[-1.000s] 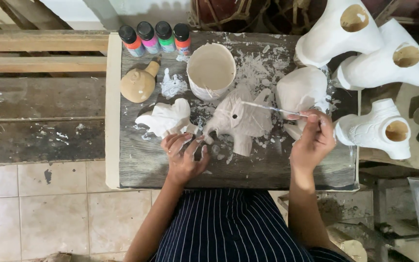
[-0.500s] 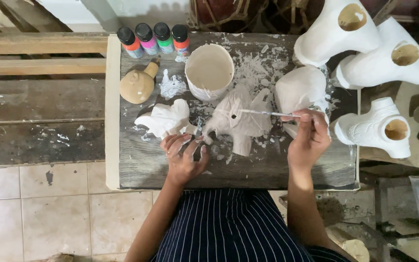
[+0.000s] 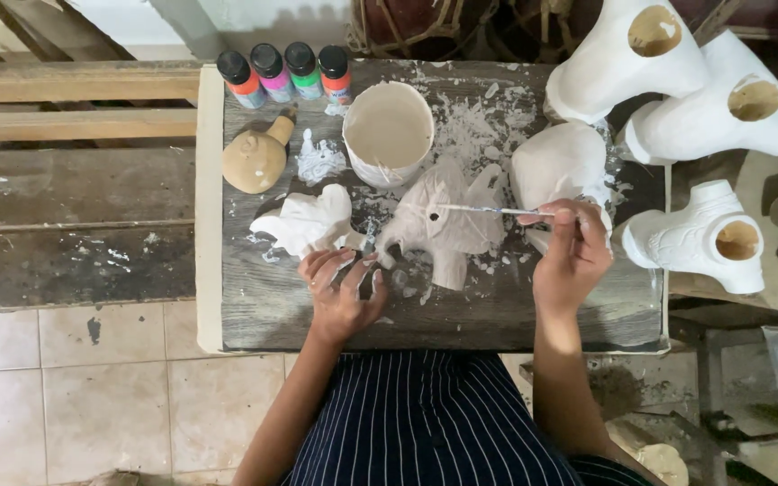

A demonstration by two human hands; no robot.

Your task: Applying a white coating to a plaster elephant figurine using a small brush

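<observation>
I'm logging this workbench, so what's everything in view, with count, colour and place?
paint bottles: four, black caps, table's far left edge
cup: one, white, behind the elephant
elephant: one, pale, table centre
white figure: one, left of the elephant
tan figure: one, far left
white moulds: three with round holes, right side
white lump: one, right of the elephant
brush: one, thin, over the elephant
table: one, dark wood, spattered white
left hand: at the elephant's front
right hand: grip on the brush
</observation>
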